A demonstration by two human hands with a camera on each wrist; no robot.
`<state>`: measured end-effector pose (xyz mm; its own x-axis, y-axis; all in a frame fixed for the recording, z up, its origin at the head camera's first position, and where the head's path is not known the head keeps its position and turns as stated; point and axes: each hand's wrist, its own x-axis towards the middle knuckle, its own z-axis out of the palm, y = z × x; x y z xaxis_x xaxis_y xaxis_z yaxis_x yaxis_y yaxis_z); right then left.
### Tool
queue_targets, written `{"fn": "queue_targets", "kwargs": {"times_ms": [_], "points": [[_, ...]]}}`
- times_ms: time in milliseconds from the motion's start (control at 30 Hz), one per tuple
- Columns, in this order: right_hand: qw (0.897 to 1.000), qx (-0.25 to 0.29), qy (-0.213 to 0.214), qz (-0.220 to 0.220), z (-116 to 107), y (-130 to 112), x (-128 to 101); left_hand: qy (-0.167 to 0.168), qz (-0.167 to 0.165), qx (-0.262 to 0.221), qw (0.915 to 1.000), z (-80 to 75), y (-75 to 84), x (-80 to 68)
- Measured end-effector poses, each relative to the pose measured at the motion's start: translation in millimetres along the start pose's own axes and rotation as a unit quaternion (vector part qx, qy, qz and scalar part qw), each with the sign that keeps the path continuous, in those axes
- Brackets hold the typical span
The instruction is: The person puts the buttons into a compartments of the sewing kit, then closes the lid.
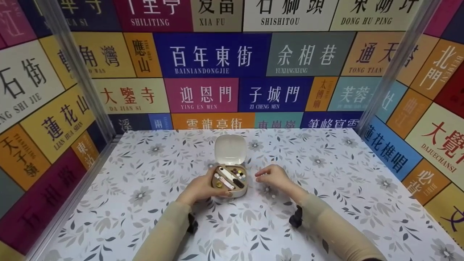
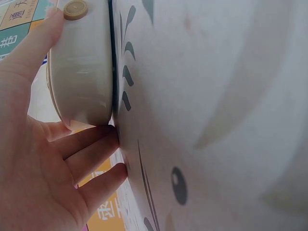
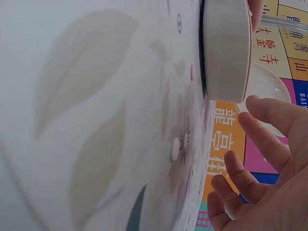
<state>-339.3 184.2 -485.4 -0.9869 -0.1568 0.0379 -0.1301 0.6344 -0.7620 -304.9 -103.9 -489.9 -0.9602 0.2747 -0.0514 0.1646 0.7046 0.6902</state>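
Note:
A small cream sewing box (image 1: 237,193) stands on the patterned tabletop, its white lid (image 1: 230,149) raised at the back. Inside lie a white-and-dark slim tool (image 1: 232,176), a small pale piece with pinkish marks (image 1: 227,182) and several small coloured buttons (image 1: 239,173). My left hand (image 1: 199,188) grips the box at its left side, thumb along the front. A tan button-shaped clasp (image 2: 75,9) shows near that thumb in the left wrist view. To the right of the box, my right hand (image 1: 277,177) hovers with loosely bent fingers, holding nothing visible.
A floral tablecloth (image 1: 145,217) covers the table. A small white disc (image 3: 174,149) lies on it near the right hand. Sign-patterned walls (image 1: 217,54) enclose the back and sides, with clear posts (image 1: 78,61) at the corners.

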Motion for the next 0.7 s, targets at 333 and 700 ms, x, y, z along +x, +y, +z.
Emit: {"fn": "queue_targets", "kwargs": {"times_ms": [333, 700], "points": [[0.998, 0.055, -0.028, 0.020, -7.6, 13.3, -12.6, 0.004, 0.000, -0.001, 1.0000, -1.7, 1.5, -0.5], [0.997, 0.051, -0.060, 0.009, -22.2, 31.5, -25.8, -0.002, -0.007, -0.011, 0.9999, 0.6, 1.2, -1.7]]}}
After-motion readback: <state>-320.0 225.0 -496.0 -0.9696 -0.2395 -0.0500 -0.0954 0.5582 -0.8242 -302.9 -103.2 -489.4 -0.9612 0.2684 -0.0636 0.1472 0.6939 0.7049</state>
